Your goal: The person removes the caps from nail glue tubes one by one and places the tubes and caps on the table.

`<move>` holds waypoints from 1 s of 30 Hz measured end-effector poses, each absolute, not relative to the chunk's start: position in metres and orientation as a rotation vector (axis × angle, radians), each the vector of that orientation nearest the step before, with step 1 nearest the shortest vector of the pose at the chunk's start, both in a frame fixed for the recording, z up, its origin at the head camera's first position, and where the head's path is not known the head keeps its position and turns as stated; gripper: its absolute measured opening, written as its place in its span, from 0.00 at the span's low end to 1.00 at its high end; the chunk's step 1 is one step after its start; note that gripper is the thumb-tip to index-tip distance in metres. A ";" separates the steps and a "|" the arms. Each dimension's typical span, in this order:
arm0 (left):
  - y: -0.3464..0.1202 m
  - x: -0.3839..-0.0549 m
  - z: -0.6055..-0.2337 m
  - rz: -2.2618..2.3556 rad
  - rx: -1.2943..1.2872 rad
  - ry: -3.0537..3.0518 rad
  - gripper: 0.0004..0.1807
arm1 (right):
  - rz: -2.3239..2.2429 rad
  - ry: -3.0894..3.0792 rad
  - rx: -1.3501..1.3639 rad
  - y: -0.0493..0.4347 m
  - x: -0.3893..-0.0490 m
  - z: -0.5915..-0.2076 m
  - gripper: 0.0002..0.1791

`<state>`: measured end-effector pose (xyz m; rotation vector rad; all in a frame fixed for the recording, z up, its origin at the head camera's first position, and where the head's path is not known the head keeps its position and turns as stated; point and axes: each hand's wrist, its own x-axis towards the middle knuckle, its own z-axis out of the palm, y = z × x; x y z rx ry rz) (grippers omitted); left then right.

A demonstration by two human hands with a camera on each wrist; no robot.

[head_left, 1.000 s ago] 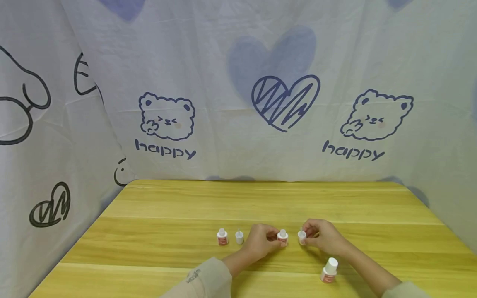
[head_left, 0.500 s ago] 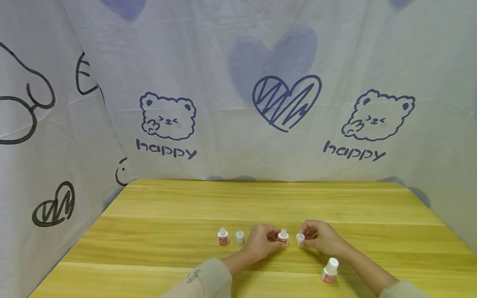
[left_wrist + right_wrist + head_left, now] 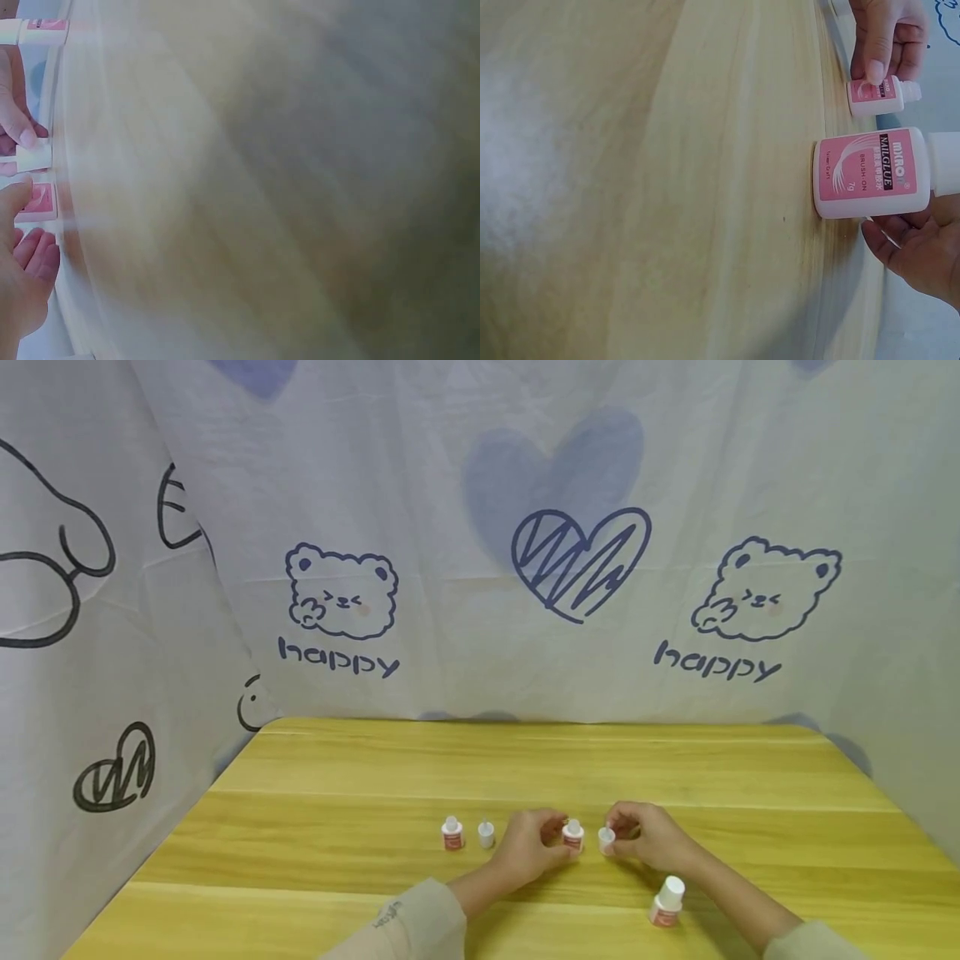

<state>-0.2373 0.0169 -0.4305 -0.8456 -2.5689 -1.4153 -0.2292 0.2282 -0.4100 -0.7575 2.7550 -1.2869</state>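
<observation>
My left hand pinches a small nail glue bottle, white with a pink label, its nozzle uncapped and its body upright on the table. Just right of it, my right hand pinches a white brush cap that stands with its brush upward. In the left wrist view, the cap sits close beside the bottle's pink label. A larger capped nail glue bottle stands nearer the person, beside the right forearm; in the right wrist view this bottle covers part of my right hand.
To the left stand another uncapped glue bottle and a brush cap, its brush pointing up. The wooden table reaches back to a hanging white cloth printed with hearts and bears.
My right hand has brought the brush cap slightly left, closer to the bottle in my left hand. The head view has shifted a little; the other bottles stay put.
</observation>
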 end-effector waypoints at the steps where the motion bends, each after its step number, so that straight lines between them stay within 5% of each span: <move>1: 0.016 -0.237 -0.431 -1.396 -0.834 -2.576 0.21 | -1.282 2.760 -0.755 0.228 -0.229 -0.410 0.12; 30: 0.005 -0.203 -0.421 -1.338 -0.929 -2.484 0.22 | -1.162 2.905 -0.547 0.259 -0.209 -0.399 0.17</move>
